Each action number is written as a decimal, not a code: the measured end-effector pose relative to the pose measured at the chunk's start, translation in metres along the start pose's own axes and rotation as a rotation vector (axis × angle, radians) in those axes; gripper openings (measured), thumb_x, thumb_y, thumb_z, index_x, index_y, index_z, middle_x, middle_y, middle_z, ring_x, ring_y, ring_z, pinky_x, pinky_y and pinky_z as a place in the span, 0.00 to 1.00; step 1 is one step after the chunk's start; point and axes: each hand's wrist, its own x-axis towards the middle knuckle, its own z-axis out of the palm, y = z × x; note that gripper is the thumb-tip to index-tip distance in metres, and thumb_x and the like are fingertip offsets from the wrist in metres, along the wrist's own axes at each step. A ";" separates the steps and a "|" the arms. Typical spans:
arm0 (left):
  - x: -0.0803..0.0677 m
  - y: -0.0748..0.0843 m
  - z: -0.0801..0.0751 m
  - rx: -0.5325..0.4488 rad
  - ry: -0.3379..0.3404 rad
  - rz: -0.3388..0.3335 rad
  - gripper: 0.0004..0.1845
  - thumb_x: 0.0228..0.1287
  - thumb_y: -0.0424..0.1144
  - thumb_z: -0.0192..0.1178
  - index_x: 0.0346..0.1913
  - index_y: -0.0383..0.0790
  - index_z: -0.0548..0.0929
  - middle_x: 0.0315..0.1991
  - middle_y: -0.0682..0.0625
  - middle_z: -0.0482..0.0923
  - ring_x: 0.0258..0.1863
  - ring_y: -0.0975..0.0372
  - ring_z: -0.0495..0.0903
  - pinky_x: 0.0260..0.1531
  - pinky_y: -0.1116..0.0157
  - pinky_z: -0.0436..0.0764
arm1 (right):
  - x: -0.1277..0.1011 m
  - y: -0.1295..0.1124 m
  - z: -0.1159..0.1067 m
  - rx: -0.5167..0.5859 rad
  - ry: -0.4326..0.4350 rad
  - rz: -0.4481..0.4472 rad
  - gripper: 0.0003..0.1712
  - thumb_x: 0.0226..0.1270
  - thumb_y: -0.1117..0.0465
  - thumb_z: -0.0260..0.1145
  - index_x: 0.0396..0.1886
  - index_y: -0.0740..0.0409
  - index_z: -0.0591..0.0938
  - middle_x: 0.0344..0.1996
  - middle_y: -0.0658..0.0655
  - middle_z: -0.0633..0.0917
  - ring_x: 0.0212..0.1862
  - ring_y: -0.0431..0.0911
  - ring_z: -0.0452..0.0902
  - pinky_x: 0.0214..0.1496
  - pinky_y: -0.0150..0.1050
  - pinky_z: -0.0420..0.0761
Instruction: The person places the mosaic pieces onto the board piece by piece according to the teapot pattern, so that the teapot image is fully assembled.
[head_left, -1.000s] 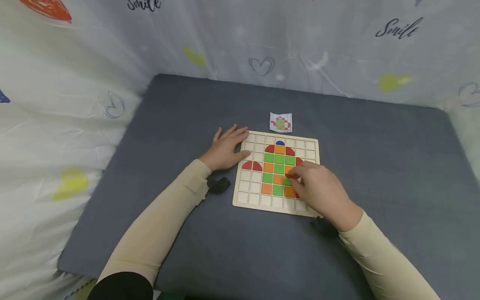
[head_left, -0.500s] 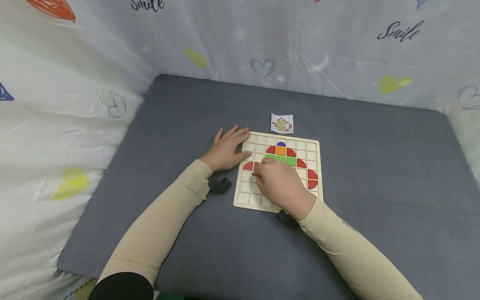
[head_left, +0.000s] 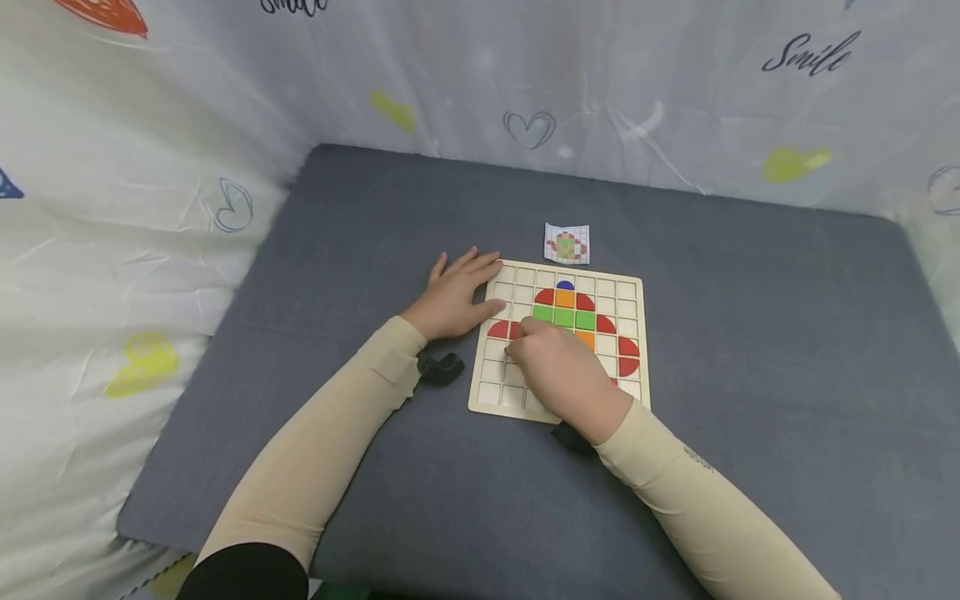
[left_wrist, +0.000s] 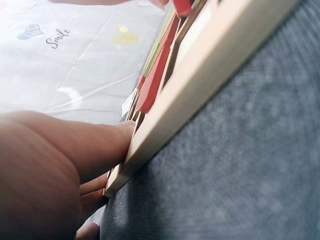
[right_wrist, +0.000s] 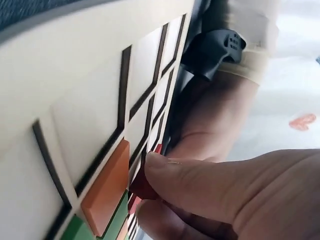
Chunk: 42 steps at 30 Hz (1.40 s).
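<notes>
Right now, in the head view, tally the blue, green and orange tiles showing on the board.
Blue tiles: 1
Green tiles: 3
Orange tiles: 2
Total: 6
The right hand, pinching a red tile, hides part of the wooden board, so only uncovered tiles are counted.

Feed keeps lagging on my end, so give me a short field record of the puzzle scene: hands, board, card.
left hand: lies flat on the mat, fingers straight, against the board's left edge
right hand: over the board's lower left, fingers pinching a red piece
board: wooden grid, partly filled with red, green, orange and one blue tile
pattern card: on the mat just beyond the board's far edge
surface: grey mat
</notes>
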 end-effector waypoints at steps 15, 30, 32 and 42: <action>-0.004 0.004 -0.005 0.007 0.004 -0.002 0.38 0.78 0.54 0.60 0.83 0.45 0.63 0.85 0.52 0.54 0.86 0.53 0.43 0.81 0.44 0.28 | -0.003 -0.002 0.003 0.037 0.051 0.030 0.05 0.69 0.67 0.72 0.37 0.64 0.93 0.29 0.55 0.82 0.29 0.48 0.83 0.35 0.40 0.88; -0.005 0.004 -0.007 0.001 -0.008 -0.012 0.38 0.78 0.55 0.59 0.83 0.46 0.62 0.85 0.53 0.53 0.86 0.55 0.42 0.81 0.45 0.28 | 0.001 -0.005 0.005 0.065 0.060 0.089 0.05 0.70 0.66 0.69 0.35 0.63 0.89 0.28 0.56 0.79 0.26 0.49 0.78 0.31 0.41 0.85; -0.005 0.005 -0.006 -0.003 -0.010 -0.011 0.38 0.78 0.55 0.59 0.84 0.47 0.62 0.85 0.53 0.53 0.86 0.55 0.42 0.81 0.45 0.27 | 0.001 -0.005 0.005 0.079 0.056 0.115 0.06 0.71 0.66 0.69 0.35 0.63 0.90 0.27 0.56 0.78 0.25 0.48 0.77 0.30 0.40 0.85; -0.005 0.004 -0.008 -0.004 -0.017 0.006 0.38 0.78 0.56 0.59 0.84 0.46 0.62 0.85 0.52 0.53 0.86 0.54 0.42 0.81 0.45 0.27 | 0.003 -0.003 0.000 0.230 0.005 0.238 0.04 0.69 0.66 0.74 0.34 0.59 0.92 0.25 0.53 0.79 0.29 0.46 0.74 0.33 0.37 0.81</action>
